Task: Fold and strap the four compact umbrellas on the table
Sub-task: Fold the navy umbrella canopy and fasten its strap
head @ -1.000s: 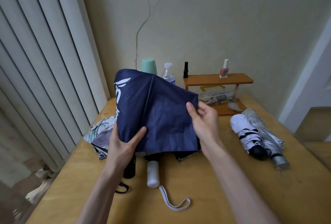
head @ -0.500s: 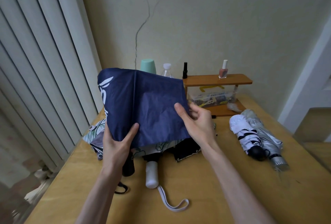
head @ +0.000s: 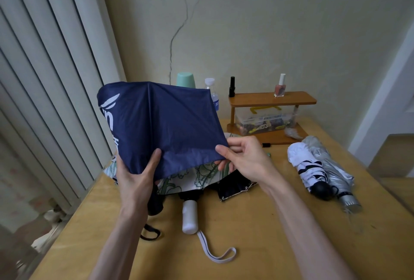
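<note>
Forearms reach in from the bottom edge over a yellow wooden table (head: 280,241). Nearest on it lies a white wrist strap (head: 216,251), looped and joined to a white handle (head: 190,217) that points toward the viewer. Just left of these sit a black strap loop (head: 149,234) and a black handle (head: 155,201), partly hidden behind the left wrist.

The left hand (head: 136,181) grips the lower left edge of the navy umbrella (head: 165,125), thumb on the front of the cloth and fingers behind it. The right hand (head: 246,159) pinches the lower right corner of the same canopy between thumb and curled fingers. The navy cloth is held up off the table, spread toward the camera, with white lettering down its left side.

Under it a floral umbrella (head: 197,178) lies loose on the table, a dark cloth panel (head: 235,186) beside it below the right wrist. Well apart to the right, a white striped umbrella (head: 307,167) and a silver umbrella (head: 331,167) lie rolled up, touching side by side.

Farther back stands a wooden shelf (head: 272,99) with a pink nail polish bottle (head: 280,86) and a black bottle (head: 232,87) on top and a clear box (head: 264,119) beneath. A water bottle (head: 211,91) and a mint cup (head: 184,79) show just behind the canopy's top edge
</note>
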Motion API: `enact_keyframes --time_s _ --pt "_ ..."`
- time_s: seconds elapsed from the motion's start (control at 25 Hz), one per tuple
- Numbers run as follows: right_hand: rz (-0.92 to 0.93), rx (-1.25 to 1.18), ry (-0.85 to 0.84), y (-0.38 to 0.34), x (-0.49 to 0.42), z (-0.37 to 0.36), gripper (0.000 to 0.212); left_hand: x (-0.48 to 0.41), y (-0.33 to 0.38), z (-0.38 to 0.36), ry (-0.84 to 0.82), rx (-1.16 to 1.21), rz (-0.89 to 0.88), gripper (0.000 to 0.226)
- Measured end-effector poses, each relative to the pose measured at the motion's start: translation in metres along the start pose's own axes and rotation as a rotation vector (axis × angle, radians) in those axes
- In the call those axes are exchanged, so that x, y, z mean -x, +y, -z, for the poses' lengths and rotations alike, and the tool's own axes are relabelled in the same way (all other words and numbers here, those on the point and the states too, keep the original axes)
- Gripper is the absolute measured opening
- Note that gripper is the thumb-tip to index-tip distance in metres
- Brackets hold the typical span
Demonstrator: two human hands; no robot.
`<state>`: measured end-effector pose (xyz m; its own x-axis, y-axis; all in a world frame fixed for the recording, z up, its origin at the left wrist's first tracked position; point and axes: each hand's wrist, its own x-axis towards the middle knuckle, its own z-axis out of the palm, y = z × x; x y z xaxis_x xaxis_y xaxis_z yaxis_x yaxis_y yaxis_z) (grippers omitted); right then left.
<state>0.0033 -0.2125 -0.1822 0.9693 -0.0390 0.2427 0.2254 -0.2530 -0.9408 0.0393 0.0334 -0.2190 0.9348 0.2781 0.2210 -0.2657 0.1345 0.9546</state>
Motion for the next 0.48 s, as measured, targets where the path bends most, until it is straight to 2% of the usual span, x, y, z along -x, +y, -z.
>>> enact_keyframes --time_s 0.08,0.16,0.24,0.32,0.4,0.48 --pt "-0.02 0.014 -0.051 -0.001 0.001 0.007 0.013 0.001 0.0 0.0 -0.006 0.001 0.001 0.084" --pt "-0.036 -0.013 -0.078 -0.006 0.004 0.013 0.038 0.002 0.001 0.0 -0.056 0.01 0.026 0.091" --pt "-0.05 -0.121 0.019 -0.014 0.005 0.012 0.055 0.002 0.003 0.0 -0.144 -0.004 0.03 0.086" --pt "-0.044 -0.27 0.153 -0.025 0.002 0.005 0.044 0.007 0.007 -0.004 -0.234 -0.038 0.01 0.081" --pt "-0.03 -0.319 0.301 -0.035 -0.002 -0.001 0.03 0.009 0.008 -0.007 -0.279 -0.074 -0.006 0.074" --pt "0.008 -0.308 0.371 -0.043 -0.004 0.002 0.02 0.008 0.007 -0.006 -0.309 -0.114 -0.006 0.083"
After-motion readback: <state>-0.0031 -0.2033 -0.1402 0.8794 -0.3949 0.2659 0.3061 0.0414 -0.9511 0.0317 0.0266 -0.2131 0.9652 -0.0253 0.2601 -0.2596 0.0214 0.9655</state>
